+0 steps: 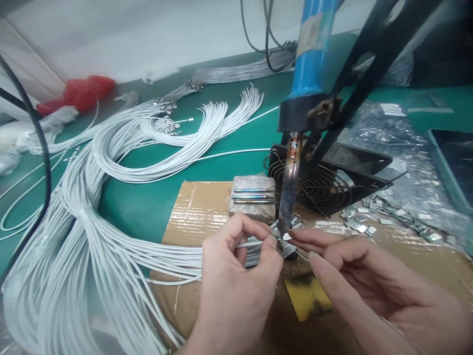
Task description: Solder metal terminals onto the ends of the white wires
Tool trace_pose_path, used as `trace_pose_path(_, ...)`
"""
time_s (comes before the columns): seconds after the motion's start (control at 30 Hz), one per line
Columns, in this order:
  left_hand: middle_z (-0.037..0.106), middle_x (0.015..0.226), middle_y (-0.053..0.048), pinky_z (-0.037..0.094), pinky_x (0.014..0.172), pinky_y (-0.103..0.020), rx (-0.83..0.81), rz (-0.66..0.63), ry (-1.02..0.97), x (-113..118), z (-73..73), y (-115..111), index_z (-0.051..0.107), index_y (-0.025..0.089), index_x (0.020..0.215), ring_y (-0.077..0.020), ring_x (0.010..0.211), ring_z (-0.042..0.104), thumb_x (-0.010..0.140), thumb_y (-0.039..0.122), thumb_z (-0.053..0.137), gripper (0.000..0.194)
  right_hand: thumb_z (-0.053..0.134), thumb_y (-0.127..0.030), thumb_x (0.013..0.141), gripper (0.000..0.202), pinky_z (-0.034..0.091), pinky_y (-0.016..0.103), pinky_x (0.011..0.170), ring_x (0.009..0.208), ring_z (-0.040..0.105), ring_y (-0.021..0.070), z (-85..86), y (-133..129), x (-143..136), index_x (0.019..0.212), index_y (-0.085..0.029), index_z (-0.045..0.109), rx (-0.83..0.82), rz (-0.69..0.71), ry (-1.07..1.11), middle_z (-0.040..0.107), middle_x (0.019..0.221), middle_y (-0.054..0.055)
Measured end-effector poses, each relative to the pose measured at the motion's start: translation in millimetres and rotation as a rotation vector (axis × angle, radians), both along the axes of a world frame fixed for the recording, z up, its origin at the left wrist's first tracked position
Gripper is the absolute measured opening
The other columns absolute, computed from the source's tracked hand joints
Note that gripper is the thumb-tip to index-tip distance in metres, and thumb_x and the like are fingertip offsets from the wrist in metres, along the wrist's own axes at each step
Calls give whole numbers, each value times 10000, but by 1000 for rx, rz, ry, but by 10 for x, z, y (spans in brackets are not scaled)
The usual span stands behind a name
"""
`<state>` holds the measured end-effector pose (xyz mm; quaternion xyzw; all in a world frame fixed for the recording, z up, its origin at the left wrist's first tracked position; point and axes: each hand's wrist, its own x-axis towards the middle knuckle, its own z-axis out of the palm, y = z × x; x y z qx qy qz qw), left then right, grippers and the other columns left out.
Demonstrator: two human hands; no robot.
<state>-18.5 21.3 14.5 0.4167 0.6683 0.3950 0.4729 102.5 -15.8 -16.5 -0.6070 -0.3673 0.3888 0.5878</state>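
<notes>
My left hand (236, 286) is closed, thumb and index finger pinching the end of a white cable close to the tip of a soldering iron (289, 192). The iron hangs tip down in a black holder, its handle blue. A small silvery connector piece (287, 237) sits at the tip, beside my right fingertips. My right hand (369, 281) has thumb and fingers closed on a thin solder wire (301, 255) that points at the tip and trails out below the palm. A thick bundle of white cables (162, 256) passes behind my left hand; its ends are partly hidden.
Behind the iron stands a black fan (321, 187). A grey block (254, 209) with thin metal rods lies on the cardboard (199, 207). Loose metal connectors (362, 228) lie right, a yellow sponge (308, 298) below. More white cables (148, 162) cover the green mat (240, 133).
</notes>
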Motion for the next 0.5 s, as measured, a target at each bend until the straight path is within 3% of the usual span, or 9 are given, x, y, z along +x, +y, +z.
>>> trace_pose_path(0.17, 663, 671, -16, 348, 509, -250, 10, 5, 51, 10, 32, -1, 589, 233, 611, -219, 761, 653, 669, 277, 653, 96, 802, -280, 822, 205, 594, 97, 762, 852, 809, 141, -31, 22, 74, 662, -256, 677, 59, 95, -84, 841, 974, 3)
trace_pose_path(0.37, 726, 800, -32, 397, 558, -267, 31, -1, 38, 8, 28, -10, 590, 231, 629, -223, 821, 678, 700, 253, 661, 103, 797, -313, 796, 202, 565, 82, 811, 904, 778, 112, 37, -5, -46, 655, -261, 662, -58, -22, 23, 820, 992, -28)
trace_pose_path(0.5, 709, 749, -8, 446, 603, -260, 84, 15, 21, 31, 15, -33, 593, 229, 629, -198, 786, 675, 720, 203, 670, 122, 809, -312, 779, 200, 564, 90, 814, 897, 772, 112, 65, -9, -71, 650, -256, 667, -64, -28, 31, 819, 987, -26)
